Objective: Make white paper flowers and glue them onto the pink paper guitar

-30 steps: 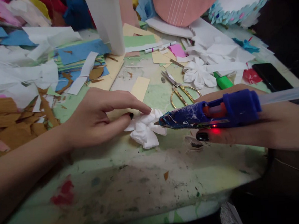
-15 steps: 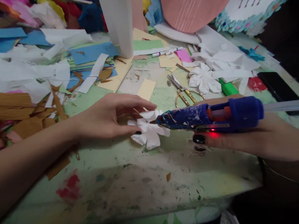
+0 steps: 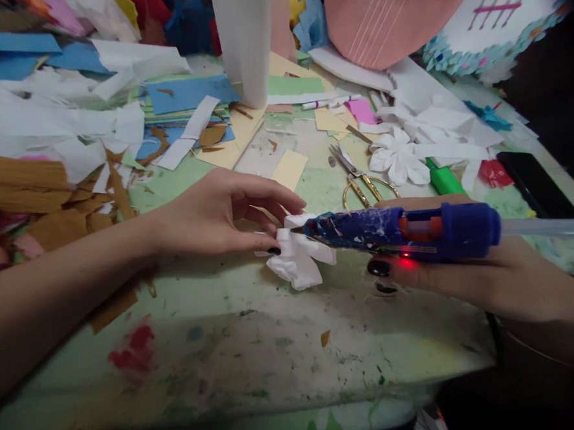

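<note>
Between thumb and fingers, my left hand grips the left side of a white paper flower just above the table. My right hand is wrapped round a blue hot glue gun lying sideways, its small red light lit. The gun's dark nozzle points left and meets the middle of the flower, though contact is hard to confirm. A clear glue stick sticks out of its rear end. Part of the flower is hidden by my left fingers.
Gold-handled scissors lie beyond the glue gun, near a second white paper flower and a green marker-like object. A black phone lies far right. Brown paper scraps and white strips cover the left. A white upright column stands behind.
The flower has turned and tilted in my left hand, with its petals bunched more. The whole scene has shifted slightly right in view; the nozzle stays at the flower's middle.
</note>
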Tool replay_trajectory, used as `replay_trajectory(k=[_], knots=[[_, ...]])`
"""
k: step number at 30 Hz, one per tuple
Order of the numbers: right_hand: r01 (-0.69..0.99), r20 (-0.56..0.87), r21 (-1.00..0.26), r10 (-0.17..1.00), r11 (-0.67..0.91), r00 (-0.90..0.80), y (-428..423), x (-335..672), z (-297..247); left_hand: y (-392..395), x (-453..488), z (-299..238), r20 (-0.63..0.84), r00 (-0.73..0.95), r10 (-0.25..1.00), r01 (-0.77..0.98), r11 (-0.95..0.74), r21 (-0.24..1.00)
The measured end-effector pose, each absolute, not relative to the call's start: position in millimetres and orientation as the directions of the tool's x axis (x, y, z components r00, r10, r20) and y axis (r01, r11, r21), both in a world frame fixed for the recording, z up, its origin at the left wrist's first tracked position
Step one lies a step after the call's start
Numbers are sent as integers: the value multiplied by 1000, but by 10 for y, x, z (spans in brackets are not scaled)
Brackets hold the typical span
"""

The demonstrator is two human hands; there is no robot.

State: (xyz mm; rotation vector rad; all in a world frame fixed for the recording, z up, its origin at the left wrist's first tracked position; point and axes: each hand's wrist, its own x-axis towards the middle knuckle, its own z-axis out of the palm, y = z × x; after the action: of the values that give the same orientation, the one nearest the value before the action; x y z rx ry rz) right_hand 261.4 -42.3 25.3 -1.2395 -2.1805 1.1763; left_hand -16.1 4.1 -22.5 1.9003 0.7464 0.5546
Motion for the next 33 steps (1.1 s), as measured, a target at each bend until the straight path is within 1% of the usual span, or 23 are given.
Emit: replay_trajectory(k=[5,13,22,30,33], knots=[[509,-84,-818,819,268,-568,-416,2604,251,42,-157,-227,38,703,710,268,-314,911],[526,-73,-797,817,297,-572,-428,2600,263,37,-143,-203,29,692,721,277,-302,912],[570,-91,-765,828,298,-554,-421,2590,291,40,-148,-230,121,696,708,226,-376,899],[558,-131,-793,826,245,-549,-448,2589,310,47,-142,-212,110,709,696,220,-367,904],[567,-129,-782,822,259,-554,-446,2592,308,49,-147,-208,110,708,697,209,-356,911]])
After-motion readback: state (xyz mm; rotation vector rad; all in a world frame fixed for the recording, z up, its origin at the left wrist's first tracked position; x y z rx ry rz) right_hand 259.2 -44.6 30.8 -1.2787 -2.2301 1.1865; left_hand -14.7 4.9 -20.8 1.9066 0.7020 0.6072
